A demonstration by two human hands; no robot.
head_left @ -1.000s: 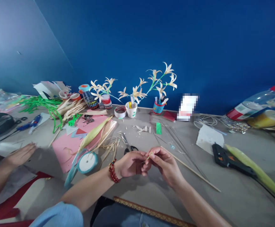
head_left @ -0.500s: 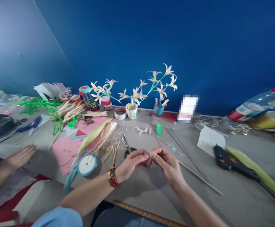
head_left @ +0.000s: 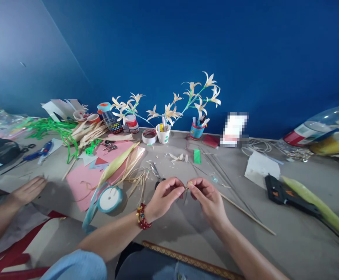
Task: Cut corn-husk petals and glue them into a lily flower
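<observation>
Above the near middle of the table my left hand [head_left: 167,198] and my right hand [head_left: 208,198] meet almost fingertip to fingertip. Both are closed in a pinch on a thin pale strip [head_left: 186,188], which looks like dried husk; most of it is hidden by fingers. Just behind my left hand lie scissors [head_left: 157,175], their handles partly covered. A thin wooden stick [head_left: 249,214] lies on the table, one end close to my right hand. Left of my left wrist is a roll of blue ribbon [head_left: 110,199], beside narrow husk strips [head_left: 137,182].
Husk flowers [head_left: 171,112] stand in a white cup [head_left: 163,136] by the wall. A glue gun [head_left: 289,198] and a green husk [head_left: 318,208] lie right. Pink paper [head_left: 79,186] is left. Another person's hand [head_left: 29,190] rests at far left.
My left thumb and fingers have shifted and now pinch the strip's left end, with a short length showing between the hands. The view has shifted slightly.
</observation>
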